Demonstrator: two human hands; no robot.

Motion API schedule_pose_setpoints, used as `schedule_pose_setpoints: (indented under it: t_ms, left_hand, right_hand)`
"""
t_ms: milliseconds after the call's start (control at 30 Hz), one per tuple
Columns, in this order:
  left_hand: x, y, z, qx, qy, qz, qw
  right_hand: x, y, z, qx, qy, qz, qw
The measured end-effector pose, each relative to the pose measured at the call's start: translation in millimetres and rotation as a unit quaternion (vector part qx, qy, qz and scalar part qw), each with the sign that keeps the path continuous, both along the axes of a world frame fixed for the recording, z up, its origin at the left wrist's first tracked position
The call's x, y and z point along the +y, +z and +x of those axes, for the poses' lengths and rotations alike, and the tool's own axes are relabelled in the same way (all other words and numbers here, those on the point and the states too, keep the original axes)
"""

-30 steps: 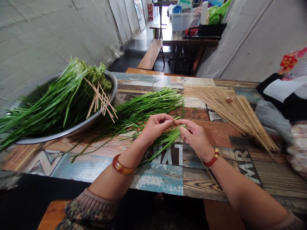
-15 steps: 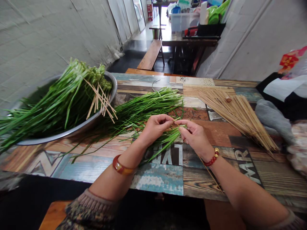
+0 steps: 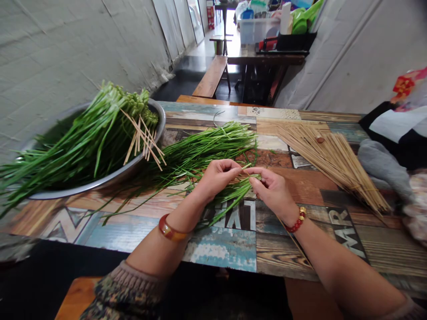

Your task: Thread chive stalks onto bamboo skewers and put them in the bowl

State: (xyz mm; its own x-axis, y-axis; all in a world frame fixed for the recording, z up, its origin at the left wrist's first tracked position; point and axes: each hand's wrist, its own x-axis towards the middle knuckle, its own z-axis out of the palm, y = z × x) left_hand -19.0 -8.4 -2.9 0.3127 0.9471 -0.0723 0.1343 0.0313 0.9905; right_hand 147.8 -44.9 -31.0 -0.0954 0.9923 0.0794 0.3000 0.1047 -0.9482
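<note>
My right hand (image 3: 273,191) is closed in a pinch around a thin bamboo skewer (image 3: 298,244), whose long end runs back under my wrist past the red bead bracelet. My left hand (image 3: 218,177), fingertips touching those of my right, pinches a green chive stalk (image 3: 247,166) by its pale end. A small bunch of chives (image 3: 230,206) hangs at the skewer between and below both hands, its leaves pointing left. The skewer's tip is hidden among the fingers. Just behind, a loose pile of chives (image 3: 210,144) lies on the table.
At the left, a metal basin (image 3: 113,181) holds many chives (image 3: 100,129) with several skewer ends (image 3: 143,138) sticking out. A fan of bamboo skewers (image 3: 340,164) lies at the right, beside a grey cloth (image 3: 380,160). A bench (image 3: 211,78) stands beyond the patterned table (image 3: 220,253).
The view has shifted slightly, moving everything a little to the right. Both hands keep the same pinch on the chive and the skewer.
</note>
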Motion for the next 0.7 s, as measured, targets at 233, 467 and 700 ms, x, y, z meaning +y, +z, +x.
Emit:
schedule_pose_setpoints:
  t_ms: [233,467,700]
  left_hand:
    - [-0.1,-0.8,-0.5,-0.006,-0.003,-0.023,1.0]
    - [0.0,-2.7,-0.8,-0.011,-0.033,-0.035,0.999]
    - [-1.3,-0.7,0.4,0.01,-0.043,-0.017,0.999]
  right_hand:
    - [-0.1,-0.3,1.1,-0.033,-0.005,0.025,0.999]
    - [0.1,-1.0,-0.3,-0.03,-0.009,0.03,0.999]
    - [0.4,-1.8,0.3,-0.008,-0.015,0.027,0.999]
